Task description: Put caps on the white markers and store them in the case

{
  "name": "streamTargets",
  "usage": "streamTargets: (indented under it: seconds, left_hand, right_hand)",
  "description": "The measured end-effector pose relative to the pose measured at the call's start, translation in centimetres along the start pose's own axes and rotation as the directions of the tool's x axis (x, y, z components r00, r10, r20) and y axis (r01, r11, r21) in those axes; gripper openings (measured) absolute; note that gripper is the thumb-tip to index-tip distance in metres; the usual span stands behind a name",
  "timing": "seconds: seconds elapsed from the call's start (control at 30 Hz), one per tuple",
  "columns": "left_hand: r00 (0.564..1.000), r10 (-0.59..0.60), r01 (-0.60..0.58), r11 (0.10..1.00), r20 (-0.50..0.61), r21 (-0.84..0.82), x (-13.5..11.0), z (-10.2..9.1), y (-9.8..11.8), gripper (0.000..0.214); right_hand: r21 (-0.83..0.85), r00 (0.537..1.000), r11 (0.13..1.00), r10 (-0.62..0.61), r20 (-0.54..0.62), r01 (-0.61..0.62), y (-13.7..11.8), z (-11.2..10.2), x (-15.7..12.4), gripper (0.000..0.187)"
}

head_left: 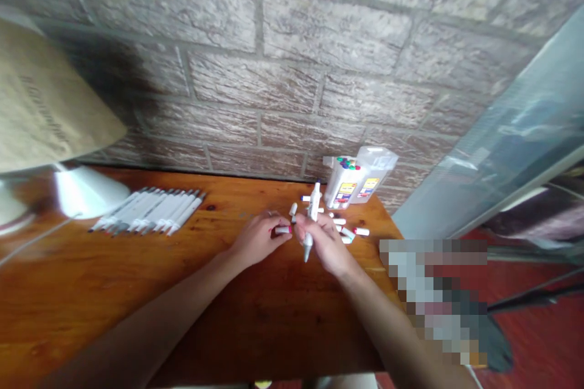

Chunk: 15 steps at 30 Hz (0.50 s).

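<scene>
My right hand (329, 247) is closed around a white marker (314, 202), which stands nearly upright with a dark tip at the top and a grey end below. Just to its left, my left hand (258, 238) pinches a white marker cap (283, 230) with a red end between thumb and fingers. Around and behind my right hand lie several loose caps, among them a white cap (293, 209) and a red-ended cap (361, 231). My right hand hides part of this group.
A row of white markers (148, 211) lies side by side on the wooden table (219, 328). At the back right stands an opened clear plastic case (343, 189) with several coloured markers inside. A lamp (89, 191) is at left, before a stone-block wall (292, 85).
</scene>
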<state>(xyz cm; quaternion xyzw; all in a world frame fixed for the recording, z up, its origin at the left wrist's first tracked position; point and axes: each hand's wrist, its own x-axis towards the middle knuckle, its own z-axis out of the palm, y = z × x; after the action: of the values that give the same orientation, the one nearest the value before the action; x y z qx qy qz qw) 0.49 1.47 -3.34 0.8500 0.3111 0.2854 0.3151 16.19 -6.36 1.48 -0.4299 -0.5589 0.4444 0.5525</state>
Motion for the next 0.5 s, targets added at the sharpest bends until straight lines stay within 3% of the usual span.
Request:
streamTargets:
  seconds: [0.17,0.4,0.5]
  left_hand:
    - [0.999,-0.028,0.028,0.999,0.031,-0.019,0.0,-0.5,0.7,0.021]
    - [0.995,-0.059,0.062,0.997,0.086,-0.034,0.0,-1.1,1.5,0.022]
    - [0.992,-0.082,0.086,0.996,0.095,-0.038,-0.1,-1.0,1.7,0.022]
  right_hand:
    - [-0.185,0.98,0.963,-0.198,0.013,0.197,-0.4,0.7,-0.5,0.034]
    - [-0.098,0.975,0.971,-0.222,-0.014,0.22,-0.8,1.4,-0.5,0.036]
    - [-0.141,0.974,0.97,-0.208,-0.084,0.195,-0.9,1.3,-0.5,0.036]
